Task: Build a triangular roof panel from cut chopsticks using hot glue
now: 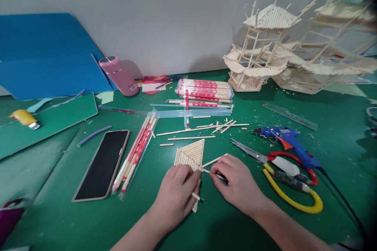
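Observation:
A triangular panel of glued wooden sticks point(192, 154) lies on the green table point(88, 211) in front of me. My left hand point(176, 194) presses on its lower part and pinches a short stick piece near its edge. My right hand point(237, 182) holds a thin wooden stick point(214, 160) against the panel's right edge, its fingertips close to those of the left hand. Loose cut sticks point(203, 128) lie scattered just beyond the panel.
Yellow-and-red scissors point(290, 180) and a blue glue gun point(287, 141) lie to the right. A phone point(103, 162) and wrapped chopsticks point(135, 153) lie to the left, a chopstick pack point(204, 89) and pink bottle point(119, 75) behind. Stick pagoda models point(259, 51) stand at the back right.

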The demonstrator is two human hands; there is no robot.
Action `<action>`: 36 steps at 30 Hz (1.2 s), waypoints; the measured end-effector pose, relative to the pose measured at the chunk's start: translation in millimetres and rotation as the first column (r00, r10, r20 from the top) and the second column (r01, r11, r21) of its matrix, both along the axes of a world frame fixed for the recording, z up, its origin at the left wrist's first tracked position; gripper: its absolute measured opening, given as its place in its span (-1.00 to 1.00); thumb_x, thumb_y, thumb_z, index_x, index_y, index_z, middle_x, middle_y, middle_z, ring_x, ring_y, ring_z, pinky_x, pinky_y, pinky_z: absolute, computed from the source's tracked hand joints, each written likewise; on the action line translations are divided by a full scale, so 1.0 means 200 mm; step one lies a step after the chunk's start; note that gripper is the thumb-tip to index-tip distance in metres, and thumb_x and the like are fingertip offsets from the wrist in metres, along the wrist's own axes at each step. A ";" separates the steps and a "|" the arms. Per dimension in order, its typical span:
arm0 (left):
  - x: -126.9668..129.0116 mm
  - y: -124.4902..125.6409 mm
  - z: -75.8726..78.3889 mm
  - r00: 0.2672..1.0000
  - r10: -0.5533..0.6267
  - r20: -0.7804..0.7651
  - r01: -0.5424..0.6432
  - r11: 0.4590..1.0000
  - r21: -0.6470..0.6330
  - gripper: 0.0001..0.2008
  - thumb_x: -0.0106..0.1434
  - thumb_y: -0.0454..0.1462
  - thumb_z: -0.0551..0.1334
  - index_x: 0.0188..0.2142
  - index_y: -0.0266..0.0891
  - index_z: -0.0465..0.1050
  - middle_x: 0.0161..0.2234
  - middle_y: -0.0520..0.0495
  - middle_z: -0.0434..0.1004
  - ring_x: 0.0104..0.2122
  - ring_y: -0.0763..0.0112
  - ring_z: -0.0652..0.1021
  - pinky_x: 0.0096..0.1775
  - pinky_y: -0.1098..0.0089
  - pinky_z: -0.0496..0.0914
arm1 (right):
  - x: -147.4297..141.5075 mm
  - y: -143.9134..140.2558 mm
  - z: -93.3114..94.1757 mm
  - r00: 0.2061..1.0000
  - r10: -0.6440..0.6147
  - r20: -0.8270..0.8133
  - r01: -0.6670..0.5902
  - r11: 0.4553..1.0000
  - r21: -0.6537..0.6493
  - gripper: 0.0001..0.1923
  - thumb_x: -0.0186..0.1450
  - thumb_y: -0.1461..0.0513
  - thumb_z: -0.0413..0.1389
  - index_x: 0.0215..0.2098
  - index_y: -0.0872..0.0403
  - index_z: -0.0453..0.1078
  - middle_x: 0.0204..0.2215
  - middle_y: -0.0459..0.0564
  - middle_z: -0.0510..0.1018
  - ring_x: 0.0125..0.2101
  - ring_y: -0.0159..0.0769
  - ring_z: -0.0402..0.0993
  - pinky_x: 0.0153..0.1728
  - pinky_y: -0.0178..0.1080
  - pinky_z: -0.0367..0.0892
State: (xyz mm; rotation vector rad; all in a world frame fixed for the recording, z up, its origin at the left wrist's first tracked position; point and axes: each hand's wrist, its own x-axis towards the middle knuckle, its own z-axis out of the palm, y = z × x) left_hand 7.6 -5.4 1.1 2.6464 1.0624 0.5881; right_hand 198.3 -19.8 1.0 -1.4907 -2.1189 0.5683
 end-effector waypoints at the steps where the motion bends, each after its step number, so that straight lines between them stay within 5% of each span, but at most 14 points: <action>1: 0.00 0.00 0.00 1.000 -0.001 0.003 0.001 1.000 -0.001 -0.77 0.24 -0.37 0.01 -0.18 -0.30 0.38 -0.42 -0.11 0.32 -0.42 0.31 0.35 -0.41 0.31 0.29 | 0.00 0.00 0.00 1.000 -0.001 0.002 0.001 1.000 0.002 -0.88 0.22 0.33 0.00 -0.47 0.07 0.31 -0.49 -0.06 0.36 -0.39 -0.30 0.24 -0.37 -0.25 0.11; 20: -0.01 0.04 0.01 0.999 -0.022 0.030 0.022 0.999 -0.030 -0.79 0.24 -0.35 0.03 -0.16 -0.27 0.37 -0.40 -0.09 0.34 -0.40 0.35 0.37 -0.36 0.33 0.31 | -0.02 0.00 0.00 0.999 -0.033 -0.030 0.033 0.999 0.011 -0.88 0.18 0.33 0.01 -0.48 0.06 0.34 -0.50 -0.06 0.38 -0.41 -0.31 0.27 -0.39 -0.25 0.13; 25: -0.02 0.04 0.01 0.995 -0.035 0.091 0.038 0.999 -0.033 -0.80 0.22 -0.38 0.06 -0.16 -0.30 0.34 -0.38 -0.11 0.34 -0.39 0.35 0.36 -0.36 0.33 0.30 | 0.07 0.00 0.06 0.974 -0.141 -0.175 0.152 0.987 0.052 -0.87 0.27 0.29 -0.06 -0.27 0.07 0.31 -0.44 -0.05 0.38 -0.41 -0.36 0.30 -0.39 -0.30 0.23; 29: -0.02 0.04 0.04 0.992 -0.048 0.114 0.049 0.999 -0.005 -0.82 0.22 -0.41 0.07 -0.18 -0.31 0.34 -0.37 -0.12 0.32 -0.40 0.35 0.34 -0.38 0.34 0.27 | 0.21 -0.04 0.11 0.889 -0.368 -0.273 0.407 0.908 0.101 -0.83 0.26 0.24 0.00 -0.17 0.03 0.30 -0.45 -0.10 0.35 -0.47 -0.38 0.30 -0.47 -0.34 0.24; 36: 0.09 0.06 0.07 0.972 -0.154 -0.175 0.158 0.987 0.006 -0.77 0.27 -0.33 0.02 -0.10 -0.32 0.30 -0.38 -0.12 0.33 -0.40 0.29 0.32 -0.39 0.28 0.23 | 0.45 -0.13 0.10 0.709 -0.667 -0.232 0.702 0.701 0.130 -0.75 0.20 0.14 0.06 -0.15 0.00 0.33 -0.43 -0.11 0.35 -0.46 -0.36 0.30 -0.40 -0.28 0.28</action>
